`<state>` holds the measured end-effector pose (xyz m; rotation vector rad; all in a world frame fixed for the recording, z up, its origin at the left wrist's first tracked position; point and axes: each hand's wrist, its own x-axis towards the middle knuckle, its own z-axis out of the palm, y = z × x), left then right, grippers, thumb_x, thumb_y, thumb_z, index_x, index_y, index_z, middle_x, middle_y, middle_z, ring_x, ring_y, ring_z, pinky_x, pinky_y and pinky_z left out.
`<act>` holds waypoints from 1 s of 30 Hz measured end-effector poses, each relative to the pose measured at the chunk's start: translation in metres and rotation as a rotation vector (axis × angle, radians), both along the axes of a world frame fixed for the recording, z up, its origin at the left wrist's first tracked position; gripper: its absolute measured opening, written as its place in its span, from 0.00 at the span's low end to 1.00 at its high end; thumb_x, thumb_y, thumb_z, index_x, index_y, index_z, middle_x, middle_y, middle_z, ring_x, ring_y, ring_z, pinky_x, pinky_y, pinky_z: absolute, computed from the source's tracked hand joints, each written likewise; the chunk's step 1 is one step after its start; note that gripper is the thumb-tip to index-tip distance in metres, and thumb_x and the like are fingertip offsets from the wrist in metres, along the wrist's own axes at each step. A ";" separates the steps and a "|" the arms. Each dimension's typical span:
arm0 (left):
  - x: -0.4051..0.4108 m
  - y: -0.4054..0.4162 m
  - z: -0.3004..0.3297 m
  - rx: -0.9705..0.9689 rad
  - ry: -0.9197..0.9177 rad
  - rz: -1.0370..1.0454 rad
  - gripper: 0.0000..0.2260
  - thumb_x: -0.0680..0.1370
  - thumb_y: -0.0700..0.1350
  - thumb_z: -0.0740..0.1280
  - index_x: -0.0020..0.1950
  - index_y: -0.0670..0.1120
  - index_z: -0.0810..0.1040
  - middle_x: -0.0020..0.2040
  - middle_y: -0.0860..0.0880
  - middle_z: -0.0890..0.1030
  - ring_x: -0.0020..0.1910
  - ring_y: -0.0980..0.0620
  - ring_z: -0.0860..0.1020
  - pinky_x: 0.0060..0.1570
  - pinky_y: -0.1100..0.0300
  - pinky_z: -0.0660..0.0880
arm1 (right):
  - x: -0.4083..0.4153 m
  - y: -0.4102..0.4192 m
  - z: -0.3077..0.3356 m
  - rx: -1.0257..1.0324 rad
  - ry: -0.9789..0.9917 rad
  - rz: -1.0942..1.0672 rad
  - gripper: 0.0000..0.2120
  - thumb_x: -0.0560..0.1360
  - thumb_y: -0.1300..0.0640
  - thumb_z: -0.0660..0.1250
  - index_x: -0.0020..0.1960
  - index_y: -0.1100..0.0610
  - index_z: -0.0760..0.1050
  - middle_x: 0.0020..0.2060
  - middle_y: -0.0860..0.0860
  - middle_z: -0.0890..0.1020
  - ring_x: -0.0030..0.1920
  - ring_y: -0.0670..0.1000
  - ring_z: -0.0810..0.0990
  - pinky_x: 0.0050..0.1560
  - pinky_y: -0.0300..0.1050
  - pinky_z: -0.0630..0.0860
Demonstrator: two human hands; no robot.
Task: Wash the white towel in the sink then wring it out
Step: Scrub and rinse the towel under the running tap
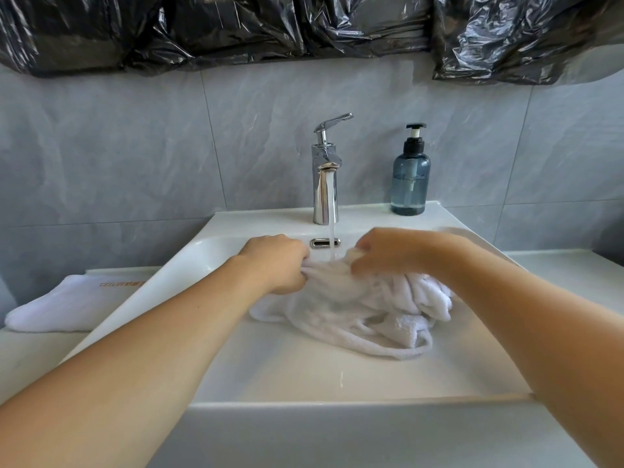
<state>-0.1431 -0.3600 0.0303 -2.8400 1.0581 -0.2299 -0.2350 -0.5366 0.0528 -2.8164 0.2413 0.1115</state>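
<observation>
Crinkled glossy black plastic sheeting (304, 25) is hung across the top of the grey marbled wall tiles (118, 146). A white glazed rectangular ceramic sink (304, 373) is set in a pale table (574, 275), its smooth basin wet. The white terry towel (354, 309), soaked and bunched into soft ropey folds, is lain in the basin under the running water (332, 231). A second white folded cloth with tan lettering (71, 305) is laid flat on the table left of the sink. A tall chrome single-lever faucet (326, 184) is stood at the back rim. A round smoky-blue translucent pump bottle with black top (410, 177) is placed right of it. The left hand (280, 261) is curled into the towel's upper edge; the right hand (391, 253) is curled likewise, a fold pinched under the stream.
</observation>
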 end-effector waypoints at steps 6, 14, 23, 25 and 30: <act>0.008 0.004 -0.007 -0.206 0.451 0.092 0.07 0.71 0.40 0.63 0.33 0.48 0.71 0.34 0.50 0.73 0.34 0.47 0.68 0.36 0.59 0.63 | -0.002 0.016 -0.012 -0.283 0.408 0.016 0.25 0.60 0.35 0.77 0.48 0.50 0.78 0.43 0.48 0.84 0.44 0.52 0.82 0.47 0.47 0.77; 0.000 0.010 -0.008 -0.009 0.785 0.208 0.18 0.65 0.50 0.79 0.52 0.46 0.83 0.49 0.47 0.86 0.47 0.48 0.83 0.46 0.58 0.76 | -0.008 0.019 -0.019 -0.302 0.249 -0.019 0.13 0.66 0.49 0.72 0.47 0.53 0.79 0.39 0.49 0.82 0.39 0.51 0.81 0.42 0.43 0.76; 0.007 -0.002 0.002 -1.000 1.155 0.253 0.11 0.72 0.41 0.70 0.53 0.39 0.82 0.44 0.41 0.84 0.43 0.44 0.82 0.50 0.54 0.76 | -0.010 -0.007 0.010 0.466 -0.185 -0.278 0.18 0.60 0.48 0.74 0.45 0.56 0.79 0.40 0.57 0.85 0.43 0.58 0.85 0.49 0.55 0.83; 0.008 -0.001 0.006 -1.076 1.169 0.212 0.13 0.69 0.44 0.72 0.52 0.40 0.82 0.46 0.43 0.85 0.45 0.44 0.83 0.53 0.53 0.77 | -0.006 -0.005 0.012 0.615 -0.166 -0.288 0.18 0.62 0.51 0.75 0.47 0.59 0.80 0.42 0.59 0.86 0.46 0.60 0.85 0.51 0.60 0.82; 0.011 0.013 0.017 -1.316 1.304 0.109 0.07 0.65 0.40 0.69 0.42 0.43 0.79 0.39 0.44 0.78 0.37 0.47 0.77 0.44 0.56 0.73 | 0.001 -0.010 0.012 0.812 -0.073 -0.355 0.19 0.67 0.54 0.75 0.54 0.62 0.80 0.46 0.61 0.85 0.49 0.61 0.85 0.54 0.62 0.80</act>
